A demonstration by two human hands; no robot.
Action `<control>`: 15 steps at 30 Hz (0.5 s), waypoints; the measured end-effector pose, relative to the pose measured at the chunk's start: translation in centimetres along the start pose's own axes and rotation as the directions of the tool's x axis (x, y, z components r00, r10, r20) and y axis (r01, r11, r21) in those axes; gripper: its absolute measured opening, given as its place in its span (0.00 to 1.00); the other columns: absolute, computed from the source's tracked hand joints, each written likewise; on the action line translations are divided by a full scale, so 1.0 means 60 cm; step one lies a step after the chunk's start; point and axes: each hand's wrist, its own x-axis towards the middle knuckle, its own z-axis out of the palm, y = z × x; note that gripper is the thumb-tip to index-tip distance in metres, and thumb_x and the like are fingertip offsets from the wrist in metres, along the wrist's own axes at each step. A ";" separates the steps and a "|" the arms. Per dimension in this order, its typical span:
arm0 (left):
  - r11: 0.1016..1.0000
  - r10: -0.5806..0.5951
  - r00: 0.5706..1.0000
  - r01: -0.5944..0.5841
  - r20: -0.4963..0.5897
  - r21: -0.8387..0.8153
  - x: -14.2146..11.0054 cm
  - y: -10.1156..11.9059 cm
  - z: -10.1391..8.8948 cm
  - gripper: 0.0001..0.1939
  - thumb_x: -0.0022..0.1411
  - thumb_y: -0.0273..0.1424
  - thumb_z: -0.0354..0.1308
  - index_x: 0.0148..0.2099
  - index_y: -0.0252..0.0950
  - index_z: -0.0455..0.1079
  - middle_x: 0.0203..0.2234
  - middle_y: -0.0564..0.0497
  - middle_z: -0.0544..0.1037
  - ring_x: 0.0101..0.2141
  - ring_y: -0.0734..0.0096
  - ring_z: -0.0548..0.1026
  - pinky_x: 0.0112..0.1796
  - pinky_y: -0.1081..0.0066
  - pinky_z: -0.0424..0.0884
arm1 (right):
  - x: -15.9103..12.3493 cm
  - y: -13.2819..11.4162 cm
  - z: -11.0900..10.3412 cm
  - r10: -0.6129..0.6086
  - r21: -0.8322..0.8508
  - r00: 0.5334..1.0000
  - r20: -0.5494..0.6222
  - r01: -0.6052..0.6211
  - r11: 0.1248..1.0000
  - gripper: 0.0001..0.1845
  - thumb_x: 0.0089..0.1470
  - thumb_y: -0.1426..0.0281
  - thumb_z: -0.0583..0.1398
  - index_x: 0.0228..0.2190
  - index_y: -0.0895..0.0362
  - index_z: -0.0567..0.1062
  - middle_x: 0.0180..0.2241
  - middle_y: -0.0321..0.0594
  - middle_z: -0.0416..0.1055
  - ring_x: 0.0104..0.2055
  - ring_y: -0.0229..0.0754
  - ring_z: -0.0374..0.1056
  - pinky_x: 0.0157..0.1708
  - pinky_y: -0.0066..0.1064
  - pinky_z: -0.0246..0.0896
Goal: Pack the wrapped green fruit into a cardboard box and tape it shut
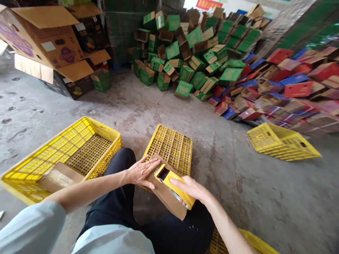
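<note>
My left hand (141, 171) lies flat with fingers stretched out on the near end of a narrow brown cardboard box (169, 199). My right hand (191, 188) is wrapped round a yellow tape dispenser (178, 185), whose dark front end rests on or just above the box's top face. The box slants across my knees and over an upturned yellow crate (172, 146). Part of its top is hidden by the dispenser and my left hand.
Left stands a yellow crate (79, 141) holding a cardboard piece with shiny tape (60, 175). Another crate (283, 143) sits at right, and one (258, 243) shows at bottom right. Behind are heaps of green boxes (183, 89), red and blue boxes (298, 90), and large cartons (57, 46).
</note>
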 end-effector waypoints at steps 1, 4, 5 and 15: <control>1.000 0.000 1.000 0.000 0.001 0.004 0.000 0.001 0.002 0.63 0.60 0.67 0.53 0.79 0.36 0.29 0.74 0.34 0.52 0.72 0.43 0.53 0.70 0.50 0.32 | -0.003 0.005 -0.001 0.000 0.008 1.000 0.001 0.000 1.000 0.27 0.63 0.45 0.57 0.31 0.56 0.75 0.20 0.39 0.77 0.20 0.43 0.75 0.21 0.28 0.70; 1.000 -0.006 1.000 0.006 0.001 0.006 0.001 0.002 0.004 0.63 0.61 0.67 0.52 0.79 0.35 0.29 0.74 0.33 0.51 0.72 0.43 0.53 0.70 0.50 0.31 | -0.013 0.019 -0.004 0.000 0.018 1.000 -0.011 0.000 1.000 0.27 0.61 0.44 0.58 0.31 0.56 0.74 0.18 0.38 0.76 0.19 0.43 0.74 0.20 0.28 0.69; 1.000 -0.007 1.000 0.007 0.001 0.005 0.001 0.001 0.003 0.63 0.61 0.67 0.52 0.79 0.35 0.29 0.74 0.33 0.52 0.72 0.43 0.53 0.70 0.49 0.31 | -0.015 0.023 -0.005 -0.002 0.017 1.000 -0.016 0.002 1.000 0.27 0.61 0.44 0.58 0.31 0.56 0.74 0.18 0.38 0.76 0.19 0.43 0.74 0.20 0.28 0.69; 0.986 0.165 0.984 -0.164 0.075 -0.018 -0.005 0.002 -0.006 0.54 0.68 0.62 0.49 0.79 0.38 0.32 0.75 0.37 0.46 0.73 0.42 0.48 0.70 0.45 0.29 | -0.005 0.025 -0.003 0.063 -0.041 0.994 -0.089 -0.067 0.997 0.28 0.61 0.44 0.58 0.28 0.56 0.74 0.19 0.41 0.77 0.20 0.45 0.76 0.21 0.29 0.71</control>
